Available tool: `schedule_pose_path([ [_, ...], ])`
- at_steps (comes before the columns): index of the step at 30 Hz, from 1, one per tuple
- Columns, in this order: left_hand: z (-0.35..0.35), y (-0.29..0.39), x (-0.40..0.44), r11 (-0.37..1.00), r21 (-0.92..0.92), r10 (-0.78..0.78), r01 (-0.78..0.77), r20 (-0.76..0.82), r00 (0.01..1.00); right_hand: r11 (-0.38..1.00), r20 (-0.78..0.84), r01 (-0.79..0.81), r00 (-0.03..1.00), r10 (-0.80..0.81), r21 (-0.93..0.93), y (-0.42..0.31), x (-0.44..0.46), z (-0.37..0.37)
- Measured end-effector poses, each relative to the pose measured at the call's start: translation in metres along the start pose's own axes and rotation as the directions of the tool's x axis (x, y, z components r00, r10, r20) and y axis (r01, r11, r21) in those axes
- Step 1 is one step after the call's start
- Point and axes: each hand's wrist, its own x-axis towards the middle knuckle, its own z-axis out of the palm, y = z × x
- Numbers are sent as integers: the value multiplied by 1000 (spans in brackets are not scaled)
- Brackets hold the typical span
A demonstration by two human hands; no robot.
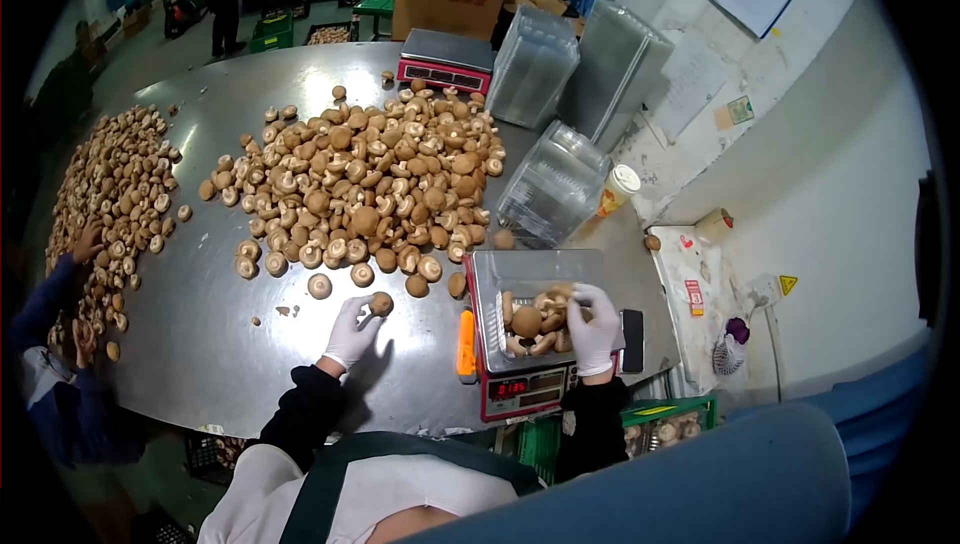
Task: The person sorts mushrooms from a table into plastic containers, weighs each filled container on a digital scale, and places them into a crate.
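My left hand (352, 332), in a white glove, holds a brown mushroom (381, 304) between its fingertips above the metal table (230, 344). My right hand (594, 330), also gloved, is closed at the right side of a clear plastic tray (490, 324); what its fingers grip there is too hidden to make out. Several mushrooms (527, 321) lie in the tray, which rests on a red scale (500, 407) with a lit red display. Beyond my left hand spreads a large pile of mushrooms (365, 221).
An orange tool (466, 344) and a dark phone (632, 341) flank the scale. Stacked clear trays (555, 184), a cup (620, 184) and a second scale (445, 56) stand farther back. At the left, a co-worker's hands (88, 242) touch another mushroom pile (120, 184).
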Motion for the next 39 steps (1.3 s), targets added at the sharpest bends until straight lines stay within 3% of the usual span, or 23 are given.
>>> schedule_pose_path([
  [2, 2, 3, 1, 999, -18, 34, -34, -12, 999, 953, 341, 261, 919, -197, -151, 1, -6, -2],
  [3, 1, 6, 2, 998, 17, 64, -64, -19, 998, 941, 367, 298, 903, -222, -163, -6, -9, -2],
  [4, 0, 7, 3, 998, 18, 63, -62, -24, 998, 940, 368, 300, 902, -226, -159, -12, -10, -6],
  [7, -5, 10, 1, 998, -12, 63, -63, -56, 996, 992, 62, -68, 995, 74, -105, -23, -17, -25],
  [10, -3, -3, -2, 999, -19, 35, -36, -91, 995, 986, -28, -99, 995, 97, -132, -12, -24, -52],
  [13, -4, -17, -5, 999, 37, 42, -40, -65, 997, 955, -68, -287, 957, 282, -78, -2, -40, -66],
  [16, -6, -16, -11, 999, 37, 26, -24, -53, 998, 950, -86, -310, 948, 305, -40, 5, -52, -73],
  [18, -8, -12, -14, 997, -29, -73, 71, -50, 996, 938, -78, -343, 937, 339, -43, 8, -56, -74],
  [24, -4, -7, -7, 999, 34, -20, 22, -48, 999, 947, -28, -289, 957, 288, -137, 15, -55, -67],
  [26, 8, -20, 8, 974, 119, 200, -192, -60, 978, 929, -4, -353, 935, 354, -109, 8, -52, -63],
  [28, 22, -20, 19, 919, 328, 250, -219, -55, 967, 947, -2, -316, 949, 316, -59, 19, -55, -56],
  [31, 35, -18, 25, 839, 527, 84, -138, 125, 989, 945, 45, -310, 948, 315, -104, 13, -52, -53],
  [32, 37, -15, 23, 829, 537, 114, -157, 113, 987, 945, 52, -308, 948, 315, -107, 12, -52, -54],
  [34, 42, -26, 29, 875, 465, 119, -134, 60, 991, 943, 34, -308, 949, 315, -123, 8, -51, -62],
  [35, 40, -36, 35, 926, 320, 188, -199, 65, 980, 940, 26, -312, 948, 318, -140, 8, -53, -67],
  [36, 32, -2, 35, 949, -120, -253, 293, 272, 929, 937, 13, -318, 946, 323, -145, 8, -55, -71],
  [37, 33, -2, 38, 830, -412, -234, 377, 356, 905, 947, -11, -289, 957, 290, -143, 9, -57, -74],
  [38, 33, -2, 41, 616, -646, -191, 450, 433, 881, 955, -37, -260, 966, 258, -142, 10, -59, -76],
  [39, 30, 18, 41, 485, -733, -115, 478, 488, 865, 953, -48, -271, 963, 267, -135, 11, -61, -78],
])
